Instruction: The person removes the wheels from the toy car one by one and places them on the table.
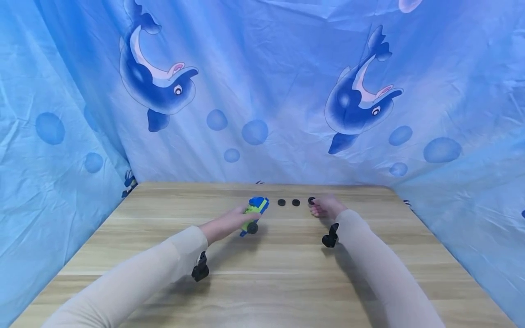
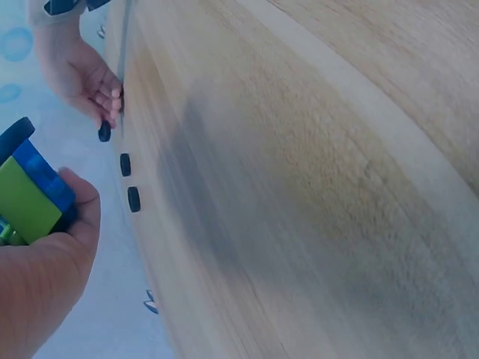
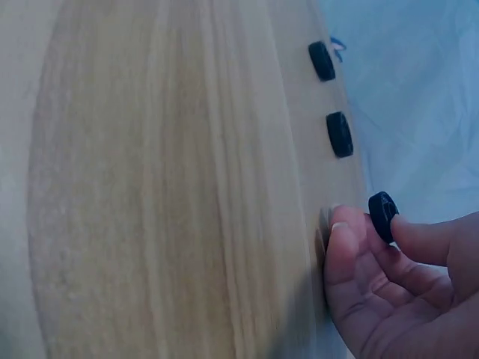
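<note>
My left hand (image 1: 231, 222) holds a blue and lime-green toy car (image 1: 256, 210) tilted above the table, and one black wheel (image 1: 252, 227) shows on its near end. In the left wrist view the thumb lies along the blue and green body (image 2: 34, 191). My right hand (image 3: 404, 292) pinches a small black wheel (image 3: 383, 217) between thumb and index finger, the other fingers curled near the table top. Two more black wheels (image 1: 281, 202) (image 1: 295, 202) lie flat on the table between the hands, apart from each other.
The wood-grain table (image 1: 270, 282) ends at a far edge just behind the loose wheels. A blue curtain (image 1: 262, 91) with dolphins hangs around the back and sides. Each wrist wears a black camera mount (image 1: 200, 269).
</note>
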Tool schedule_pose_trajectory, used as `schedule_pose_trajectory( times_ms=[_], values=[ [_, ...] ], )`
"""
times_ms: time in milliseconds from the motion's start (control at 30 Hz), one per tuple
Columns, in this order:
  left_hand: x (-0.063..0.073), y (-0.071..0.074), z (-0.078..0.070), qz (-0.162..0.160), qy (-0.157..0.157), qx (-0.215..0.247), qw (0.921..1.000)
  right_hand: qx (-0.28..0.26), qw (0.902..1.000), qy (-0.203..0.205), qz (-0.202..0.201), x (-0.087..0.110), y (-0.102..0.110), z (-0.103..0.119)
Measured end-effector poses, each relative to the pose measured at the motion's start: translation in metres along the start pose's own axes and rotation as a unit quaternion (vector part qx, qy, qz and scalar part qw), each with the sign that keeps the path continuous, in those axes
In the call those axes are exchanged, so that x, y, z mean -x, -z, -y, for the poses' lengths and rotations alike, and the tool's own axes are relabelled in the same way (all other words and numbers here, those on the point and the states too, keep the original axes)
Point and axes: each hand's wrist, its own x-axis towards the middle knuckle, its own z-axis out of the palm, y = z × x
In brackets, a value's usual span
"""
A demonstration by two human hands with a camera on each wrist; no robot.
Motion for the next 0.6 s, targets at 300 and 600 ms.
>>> schedule_pose_trajectory(
  times_ms=[300,600],
  values=[
    [0.002,0.000,-0.002,-0.003,-0.004,0.009,0.9999,-0.032,0.9991,-0.009,-0.025,-0.009,0.003,-0.006],
    [0.005,0.003,-0.006,-0.003,-0.015,0.012,0.9998,-0.033,0.9983,-0.027,-0.038,-0.012,0.004,-0.007]
  ],
)
